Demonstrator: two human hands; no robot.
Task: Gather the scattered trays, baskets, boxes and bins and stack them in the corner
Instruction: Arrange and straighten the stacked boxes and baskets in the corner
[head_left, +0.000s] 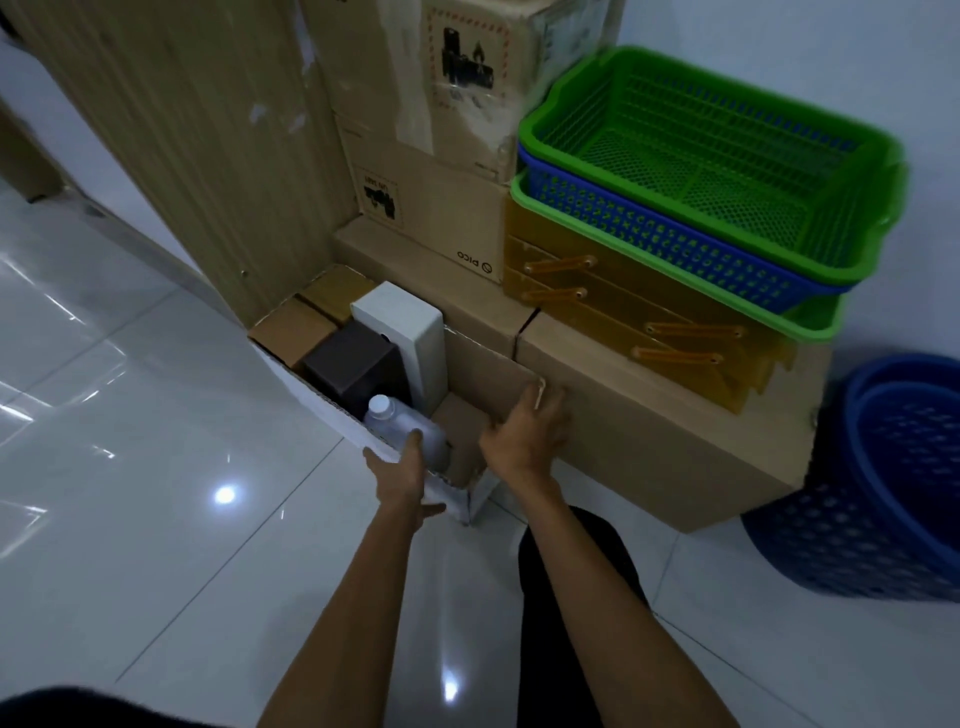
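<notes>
1. Glossy white tiled floor (156, 415) and pale wall (779, 31): the corner chosen for stacking
2. Tall corrugated cartons (405, 197), taped, are piled as backing
3. Long flat carton (649, 415) is used as a base, with amber slotted trays (623, 296) laid on it
4. Green mesh basket (701, 145) is nested in a blue basket (649, 234) atop the trays
5. Blue perforated round bins (883, 519) are nested on the floor beside
6. Open box (483, 369) is held at the cartons' foot, probably for shifting: left hand (402, 467) is clamped on its near rim, right hand (524, 431) is curled over its side wall
7. Plastic bottle (405, 421) is carried inside

Three stacked baskets (701, 150), two nested blue bins (893, 519), one bottle (410, 426)
</notes>
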